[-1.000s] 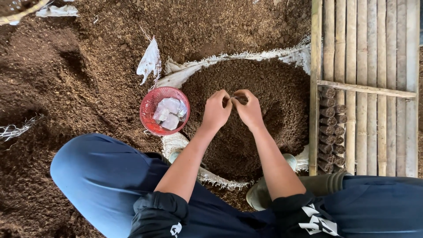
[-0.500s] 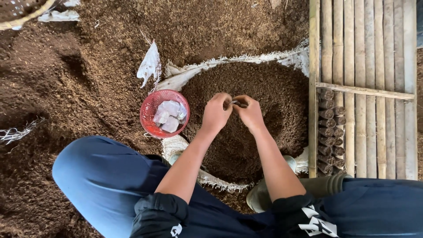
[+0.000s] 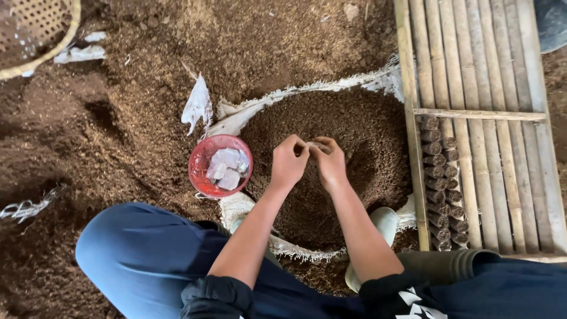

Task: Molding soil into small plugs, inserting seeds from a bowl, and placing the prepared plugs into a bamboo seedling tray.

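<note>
Far to the left of both hands, a woven basket [image 3: 32, 32] occupies the upper corner, with scraps of white sacking [image 3: 80, 53] lying just beside it on the loose brown soil [image 3: 118, 118].

Just left of the left hand [image 3: 288, 164] sits a red bowl [image 3: 220, 166] holding folded clear plastic bags [image 3: 226, 165]. Above the bowl, a torn piece of white cloth [image 3: 198, 105] rests on the ground.

The left hand is closed narrow, fingertips pinched on a small clear plastic bag [image 3: 316, 145]. The right hand [image 3: 331, 164] is closed likewise, fingertips meeting the left hand's at the same bag. The bag is held between the two hands, above the soil. Whether the bag contains anything cannot be determined.

Directly beneath and around both hands lies a mound of dark soil [image 3: 360, 136] heaped on an open white sack [image 3: 307, 88], whose frayed edge rings the mound.

To the right of the right hand stands a bamboo slat rack [image 3: 478, 71]. In its near compartment, filled soil tubes [image 3: 440, 183] are packed upright in rows, touching one another.

Below the hands, the person's knees in blue trousers [image 3: 142, 254] flank the sack.
</note>
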